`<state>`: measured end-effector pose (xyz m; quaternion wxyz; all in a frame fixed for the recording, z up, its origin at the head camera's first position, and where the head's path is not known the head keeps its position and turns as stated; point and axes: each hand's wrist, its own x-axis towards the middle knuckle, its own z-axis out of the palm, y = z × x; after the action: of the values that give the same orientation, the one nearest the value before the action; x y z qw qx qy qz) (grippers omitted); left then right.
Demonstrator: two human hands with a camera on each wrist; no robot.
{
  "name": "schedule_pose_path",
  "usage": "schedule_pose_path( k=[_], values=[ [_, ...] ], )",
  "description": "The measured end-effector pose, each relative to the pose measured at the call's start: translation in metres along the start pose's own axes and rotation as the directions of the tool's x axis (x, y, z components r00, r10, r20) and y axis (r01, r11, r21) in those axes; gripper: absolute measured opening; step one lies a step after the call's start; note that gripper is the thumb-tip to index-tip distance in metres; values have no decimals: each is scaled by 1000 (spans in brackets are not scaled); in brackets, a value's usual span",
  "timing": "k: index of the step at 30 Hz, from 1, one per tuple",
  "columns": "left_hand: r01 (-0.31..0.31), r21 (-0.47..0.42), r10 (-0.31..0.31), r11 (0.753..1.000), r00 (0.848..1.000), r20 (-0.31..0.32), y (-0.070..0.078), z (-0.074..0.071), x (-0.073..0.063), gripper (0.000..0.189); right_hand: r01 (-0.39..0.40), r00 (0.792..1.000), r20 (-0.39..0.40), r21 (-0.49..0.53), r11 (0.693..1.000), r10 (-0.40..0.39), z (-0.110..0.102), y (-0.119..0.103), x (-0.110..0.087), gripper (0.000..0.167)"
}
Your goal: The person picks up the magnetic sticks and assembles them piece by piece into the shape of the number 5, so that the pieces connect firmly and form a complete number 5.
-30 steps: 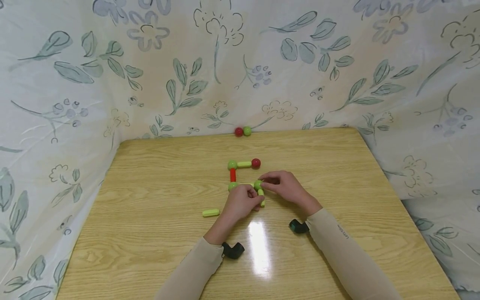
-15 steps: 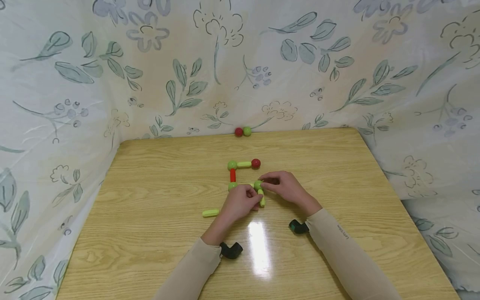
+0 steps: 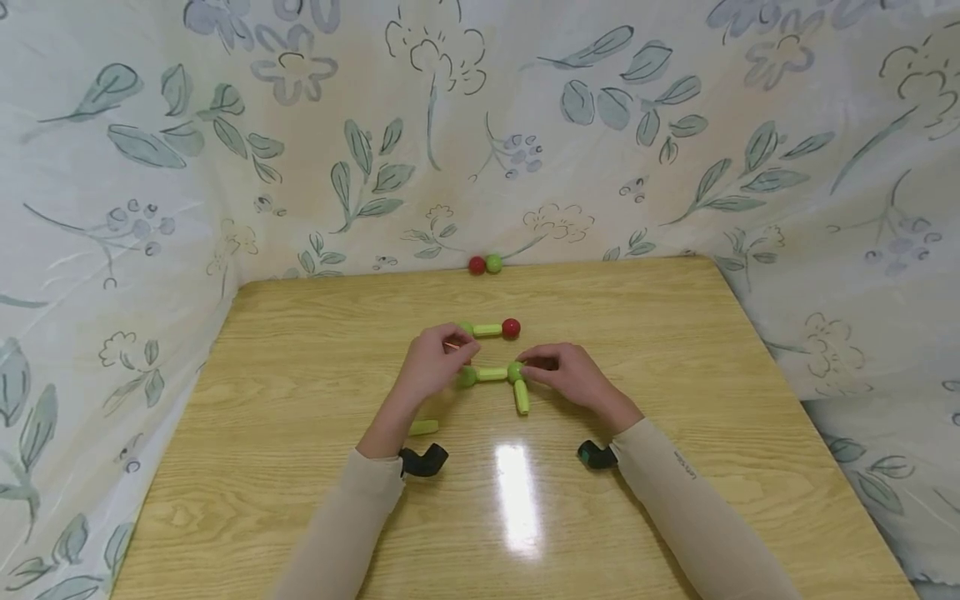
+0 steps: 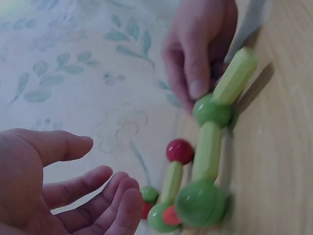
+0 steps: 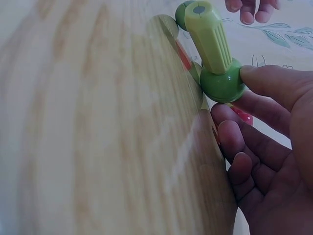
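Observation:
My right hand pinches a green ball between thumb and fingers at the right corner of a ball-and-rod shape. From that ball a yellow-green rod points toward me, and another yellow-green rod runs left to a second green ball. A red rod links on to a third green ball, then a yellow-green rod and a red ball. My left hand, fingers apart and holding nothing, hovers over the red rod's side and partly hides it in the head view.
A loose yellow-green rod lies on the wooden table, partly behind my left wrist. At the back edge, a red ball and a green ball sit side by side against the floral cloth.
My left hand has let go of the yellow-green rod pointing toward me and moved left and away from me, over the red rod. The right hand stays at its green ball.

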<state>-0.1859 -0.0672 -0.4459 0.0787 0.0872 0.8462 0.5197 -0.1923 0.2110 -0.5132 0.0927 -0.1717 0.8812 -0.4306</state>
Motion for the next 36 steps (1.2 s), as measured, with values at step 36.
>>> schedule_pose_path(
  k=[36],
  values=[
    [-89,243,113,966,990,-86,-2,-33,132,42,11,1000,-18,6,1000,-11,4,5,-2,27]
  ],
)
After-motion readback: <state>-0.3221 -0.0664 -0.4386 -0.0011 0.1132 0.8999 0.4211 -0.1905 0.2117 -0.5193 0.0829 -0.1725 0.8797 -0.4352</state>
